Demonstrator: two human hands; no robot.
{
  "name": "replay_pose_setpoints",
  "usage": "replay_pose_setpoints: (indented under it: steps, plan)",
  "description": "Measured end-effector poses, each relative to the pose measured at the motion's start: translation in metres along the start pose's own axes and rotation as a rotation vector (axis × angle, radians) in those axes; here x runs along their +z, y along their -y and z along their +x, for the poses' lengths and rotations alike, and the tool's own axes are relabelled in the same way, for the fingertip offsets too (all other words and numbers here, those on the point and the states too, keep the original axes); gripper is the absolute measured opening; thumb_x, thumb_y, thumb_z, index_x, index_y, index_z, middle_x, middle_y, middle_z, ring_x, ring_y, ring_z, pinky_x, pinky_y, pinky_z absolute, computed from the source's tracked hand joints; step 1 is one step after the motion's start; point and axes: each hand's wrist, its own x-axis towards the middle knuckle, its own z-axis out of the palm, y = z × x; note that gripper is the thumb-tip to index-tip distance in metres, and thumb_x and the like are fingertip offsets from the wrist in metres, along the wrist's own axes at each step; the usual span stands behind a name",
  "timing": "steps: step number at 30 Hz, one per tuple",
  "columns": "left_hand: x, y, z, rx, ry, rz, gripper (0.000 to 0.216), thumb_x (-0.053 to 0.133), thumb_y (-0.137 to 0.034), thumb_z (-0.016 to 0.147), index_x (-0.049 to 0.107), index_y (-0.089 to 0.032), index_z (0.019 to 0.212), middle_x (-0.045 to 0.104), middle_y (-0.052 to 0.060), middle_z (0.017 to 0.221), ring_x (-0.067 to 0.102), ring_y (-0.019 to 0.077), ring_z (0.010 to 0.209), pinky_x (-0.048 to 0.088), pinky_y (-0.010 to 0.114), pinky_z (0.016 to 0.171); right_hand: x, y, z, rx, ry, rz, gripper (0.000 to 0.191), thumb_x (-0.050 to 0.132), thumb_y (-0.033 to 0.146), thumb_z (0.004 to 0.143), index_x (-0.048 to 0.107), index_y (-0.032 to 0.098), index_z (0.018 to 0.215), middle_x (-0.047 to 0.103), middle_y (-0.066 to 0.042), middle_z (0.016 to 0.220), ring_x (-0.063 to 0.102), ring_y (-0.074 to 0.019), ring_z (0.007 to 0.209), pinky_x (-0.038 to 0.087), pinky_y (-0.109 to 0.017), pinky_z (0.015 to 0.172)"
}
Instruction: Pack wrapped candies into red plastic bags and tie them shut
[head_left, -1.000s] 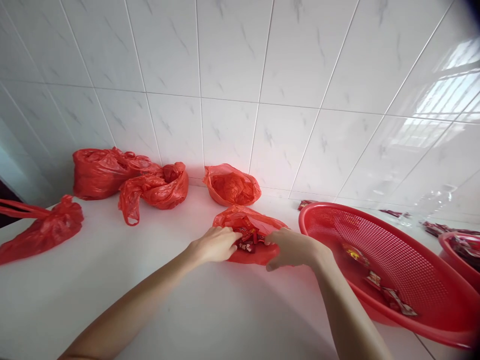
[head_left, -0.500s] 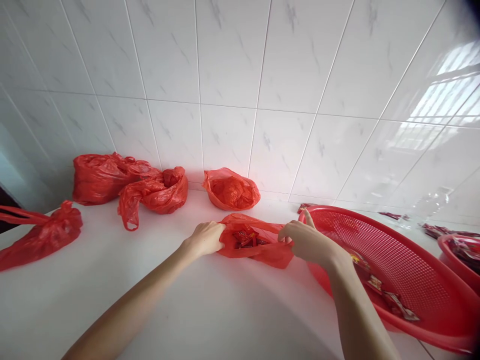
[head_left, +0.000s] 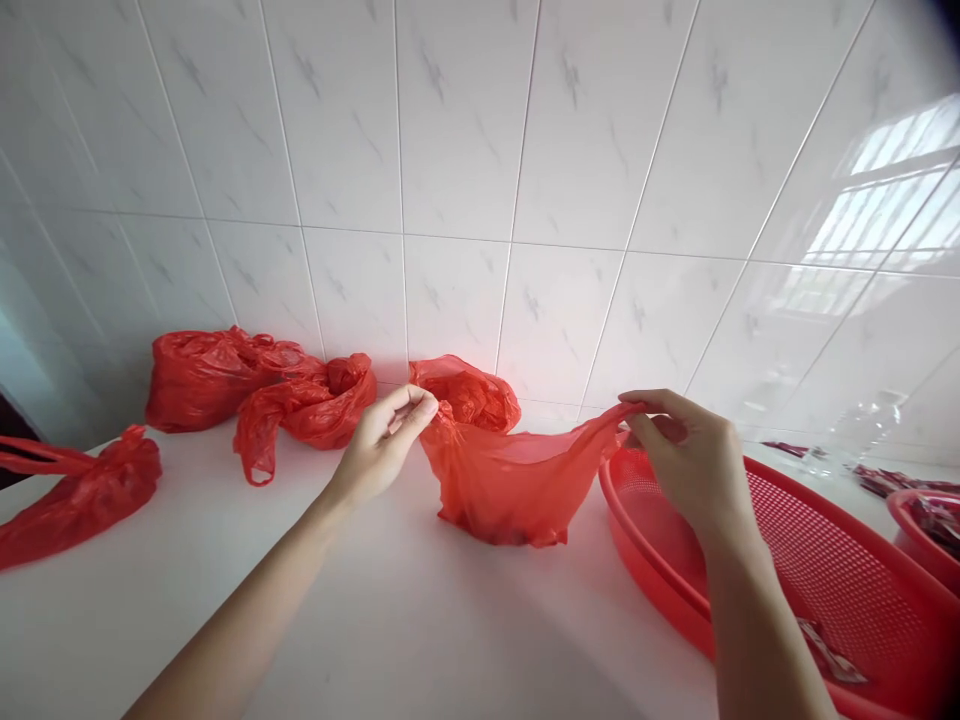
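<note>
A thin red plastic bag (head_left: 514, 485) is stretched between my two hands, with dark shapes showing faintly at its bottom. My left hand (head_left: 390, 430) pinches its left top corner between thumb and fingers. The right top corner is gripped by my right hand (head_left: 686, 455), above the near-left rim of a red plastic basket (head_left: 660, 590). Part of the basket is hidden behind my right forearm; a few wrapped packets (head_left: 832, 650) lie in it. What is inside the stretched bag cannot be made out clearly now.
Against the tiled wall (head_left: 457, 150) sit a red bag with an open mouth (head_left: 476, 395), knotted red bags (head_left: 202, 380) and another tied bag (head_left: 97, 490) at far left. At right are a clear plastic bottle (head_left: 862, 430) and a second red basin (head_left: 922, 525) with packets.
Both hands have risen and spread apart, pulling the bag's top corners up and outward. The wrapped packets visible in its mouth before are now hidden by its front side.
</note>
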Motion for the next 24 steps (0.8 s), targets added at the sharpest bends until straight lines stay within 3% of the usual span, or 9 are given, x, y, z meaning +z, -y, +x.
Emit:
replay_pose_setpoints:
  steps: [6, 9, 12, 14, 19, 24]
  plan:
    - [0.004, -0.01, -0.003, 0.114, -0.175, 0.091, 0.025, 0.055, -0.041, 0.096, 0.06, -0.02, 0.086, 0.057, 0.0, 0.079, 0.052, 0.0137, 0.074, 0.042, 0.024, 0.072, 0.001, 0.006, 0.0, 0.025, 0.009, 0.368, 0.017, 0.067, 0.03, 0.085, 0.072, 0.022, 0.099, 0.076, -0.005, 0.088, 0.073, -0.0225, 0.083, 0.057, -0.039, 0.082]
    - [0.005, -0.018, 0.0, 0.086, -0.199, -0.037, 0.023, 0.056, -0.04, 0.096, 0.059, -0.02, 0.087, 0.059, -0.001, 0.074, 0.056, 0.014, 0.073, 0.045, 0.026, 0.073, 0.0, 0.007, -0.001, -0.008, -0.001, 0.453, 0.018, 0.069, 0.03, 0.085, 0.073, 0.021, 0.1, 0.076, -0.006, 0.09, 0.072, -0.0216, 0.083, 0.058, -0.04, 0.083]
    - [0.009, -0.027, 0.006, 0.016, -0.148, -0.219, 0.019, 0.064, -0.037, 0.092, 0.059, -0.021, 0.102, 0.063, -0.001, 0.073, 0.061, 0.0151, 0.076, 0.048, 0.028, 0.078, 0.0, 0.008, -0.003, -0.015, -0.001, 0.528, 0.017, 0.071, 0.03, 0.084, 0.074, 0.022, 0.1, 0.075, -0.006, 0.094, 0.071, -0.0212, 0.087, 0.058, -0.039, 0.085]
    - [0.014, -0.035, 0.01, 0.03, -0.088, -0.259, 0.021, 0.068, -0.034, 0.089, 0.063, -0.021, 0.105, 0.069, 0.002, 0.085, 0.065, 0.0171, 0.087, 0.05, 0.03, 0.085, 0.0, 0.009, -0.005, -0.008, 0.016, 0.595, 0.017, 0.072, 0.03, 0.084, 0.074, 0.023, 0.099, 0.075, -0.006, 0.097, 0.07, -0.0216, 0.092, 0.058, -0.039, 0.087]
    - [0.041, -0.061, 0.01, 0.195, 0.1, -0.172, 0.015, 0.069, -0.029, 0.087, 0.072, -0.019, 0.098, 0.071, 0.008, 0.106, 0.063, 0.0232, 0.109, 0.048, 0.036, 0.099, 0.007, 0.02, -0.012, -0.002, 0.046, 0.674, 0.023, 0.074, 0.033, 0.083, 0.071, 0.023, 0.103, 0.073, -0.005, 0.091, 0.069, -0.0195, 0.085, 0.057, -0.035, 0.08]
    - [0.074, -0.078, 0.004, 0.224, 0.246, -0.049, 0.035, 0.075, -0.038, 0.082, 0.07, -0.024, 0.114, 0.069, 0.006, 0.107, 0.064, 0.0216, 0.1, 0.051, 0.036, 0.095, 0.014, 0.034, -0.023, -0.028, 0.13, 0.737, 0.03, 0.075, 0.033, 0.083, 0.067, 0.023, 0.111, 0.072, -0.003, 0.088, 0.069, -0.0186, 0.08, 0.058, -0.033, 0.074]
